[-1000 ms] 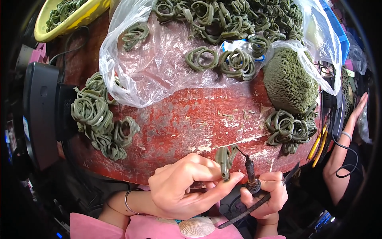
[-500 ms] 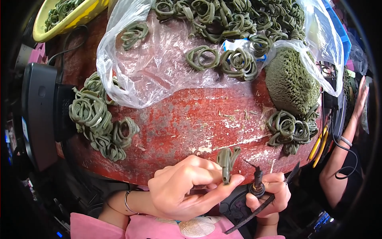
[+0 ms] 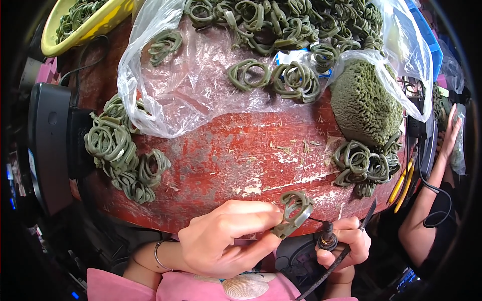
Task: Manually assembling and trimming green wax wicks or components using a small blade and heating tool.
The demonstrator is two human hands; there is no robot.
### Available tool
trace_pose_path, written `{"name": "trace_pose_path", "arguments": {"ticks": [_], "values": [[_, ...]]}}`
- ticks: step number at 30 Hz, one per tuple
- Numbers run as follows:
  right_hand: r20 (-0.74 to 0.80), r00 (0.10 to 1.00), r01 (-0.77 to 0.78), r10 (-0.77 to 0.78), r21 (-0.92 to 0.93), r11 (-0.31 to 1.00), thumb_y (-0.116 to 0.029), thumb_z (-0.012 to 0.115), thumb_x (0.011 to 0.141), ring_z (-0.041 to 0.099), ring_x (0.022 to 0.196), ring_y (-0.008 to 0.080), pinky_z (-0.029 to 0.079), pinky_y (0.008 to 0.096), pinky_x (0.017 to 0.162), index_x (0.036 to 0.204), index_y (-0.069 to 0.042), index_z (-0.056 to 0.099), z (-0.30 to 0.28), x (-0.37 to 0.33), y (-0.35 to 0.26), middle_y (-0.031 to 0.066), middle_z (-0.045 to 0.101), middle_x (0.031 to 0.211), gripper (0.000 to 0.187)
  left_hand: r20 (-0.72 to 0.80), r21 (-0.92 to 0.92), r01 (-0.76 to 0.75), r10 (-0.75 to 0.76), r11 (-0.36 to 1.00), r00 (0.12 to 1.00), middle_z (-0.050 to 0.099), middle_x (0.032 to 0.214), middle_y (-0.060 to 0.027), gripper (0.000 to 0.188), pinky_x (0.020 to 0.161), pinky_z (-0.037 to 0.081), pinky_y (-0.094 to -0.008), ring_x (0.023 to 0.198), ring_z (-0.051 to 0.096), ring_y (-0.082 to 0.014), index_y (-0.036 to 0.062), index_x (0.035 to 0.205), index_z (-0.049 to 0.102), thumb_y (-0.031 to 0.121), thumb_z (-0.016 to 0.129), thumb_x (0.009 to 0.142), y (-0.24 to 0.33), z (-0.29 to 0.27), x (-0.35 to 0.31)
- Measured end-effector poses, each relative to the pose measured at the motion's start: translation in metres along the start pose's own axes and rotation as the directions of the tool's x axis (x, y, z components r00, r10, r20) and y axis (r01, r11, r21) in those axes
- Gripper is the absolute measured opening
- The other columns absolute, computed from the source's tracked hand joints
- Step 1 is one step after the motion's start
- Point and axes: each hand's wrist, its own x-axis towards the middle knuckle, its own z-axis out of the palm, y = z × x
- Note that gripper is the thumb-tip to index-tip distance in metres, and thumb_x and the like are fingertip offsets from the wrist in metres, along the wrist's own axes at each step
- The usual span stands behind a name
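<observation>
My left hand [image 3: 228,238] pinches a dull green, waxy-looking ring [image 3: 297,210] between thumb and fingers, just over the table's near edge. The ring's opening shows, with a paler flat stretch along its lower right side. Close on its right, my right hand [image 3: 346,243] is closed around a dark pen-like tool with a thin tip, probably a heated wax pen [image 3: 328,237]. The tip points toward the ring; whether it touches cannot be made out. The same hand also holds a slim dark knife-like tool [image 3: 369,214], its pointed end up and its long handle slanting down left.
Green rings lie heaped on a clear plastic bag [image 3: 201,108] at the back, with clusters at left [image 3: 113,143] and right [image 3: 359,163]. A porous green block [image 3: 369,103] sits right on the red table [image 3: 226,165]. A yellow basin [image 3: 88,30], a black device [image 3: 52,145] and another person's arm [image 3: 432,200] flank it.
The ring in my left hand has turned from edge-on to showing its opening. My right hand has shifted slightly, and the wax pen's tip is lower and nearer the ring.
</observation>
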Motion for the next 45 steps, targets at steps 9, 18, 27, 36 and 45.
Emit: {"name": "trace_pose_path", "arguments": {"ticks": [9, 18, 27, 36, 45], "values": [[0.041, 0.998, -0.044, 0.042, 0.046, 0.998, -0.023, 0.082, 0.058, 0.061, 0.054, 0.0181, 0.049, 0.0252, 0.047, 0.076, -0.002, 0.053, -0.001, 0.007, -0.004, 0.0095, 0.059, 0.066, 0.040, -0.144, -0.075, 0.075, -0.086, 0.994, 0.986, 0.062, 0.087, -0.0164, 0.034, 0.059, 0.052, -0.0254, 0.074, 0.064, -0.0210, -0.0036, 0.095, 0.054, -0.005, 0.071, 0.065, 0.001, 0.006, -0.007], [0.035, 0.999, -0.018, 0.018, -0.009, 1.000, -0.025, 0.083, 0.057, 0.059, 0.054, 0.0187, 0.048, 0.0262, 0.048, 0.077, -0.002, 0.053, 0.001, 0.005, -0.002, 0.0091, 0.058, 0.067, 0.043, -0.182, -0.141, 0.111, -0.136, 0.984, 0.974, 0.062, 0.087, -0.0174, 0.031, 0.063, 0.052, -0.0270, 0.076, 0.064, -0.0223, -0.0058, 0.094, 0.054, -0.007, 0.069, 0.067, 0.004, 0.007, -0.006], [0.049, 0.999, -0.020, 0.022, -0.029, 0.999, -0.024, 0.083, 0.057, 0.059, 0.053, 0.0191, 0.047, 0.0261, 0.047, 0.077, -0.002, 0.053, 0.001, 0.006, -0.003, 0.0090, 0.057, 0.066, 0.042, -0.184, -0.165, 0.136, -0.166, 0.977, 0.969, 0.062, 0.087, -0.0185, 0.029, 0.062, 0.053, -0.0268, 0.076, 0.064, -0.0216, -0.0061, 0.094, 0.055, -0.008, 0.068, 0.068, 0.006, 0.007, -0.005], [0.042, 0.999, -0.011, 0.013, -0.045, 0.999, -0.023, 0.083, 0.056, 0.059, 0.053, 0.0187, 0.048, 0.0258, 0.048, 0.080, -0.001, 0.053, 0.000, 0.002, -0.002, 0.0094, 0.057, 0.066, 0.043, -0.176, -0.190, 0.151, -0.185, 0.970, 0.967, 0.062, 0.088, -0.0184, 0.029, 0.063, 0.053, -0.0269, 0.076, 0.064, -0.0216, -0.0066, 0.094, 0.055, -0.008, 0.068, 0.068, 0.006, 0.007, -0.004], [0.039, 0.999, -0.014, 0.015, -0.026, 1.000, -0.023, 0.083, 0.057, 0.059, 0.053, 0.0177, 0.047, 0.0254, 0.047, 0.082, -0.001, 0.053, 0.003, 0.003, -0.002, 0.0087, 0.057, 0.067, 0.044, -0.181, -0.171, 0.109, -0.140, 0.979, 0.974, 0.062, 0.088, -0.0181, 0.030, 0.061, 0.052, -0.0258, 0.076, 0.064, -0.0208, -0.0065, 0.094, 0.055, -0.007, 0.068, 0.068, 0.002, 0.006, -0.005]]}}
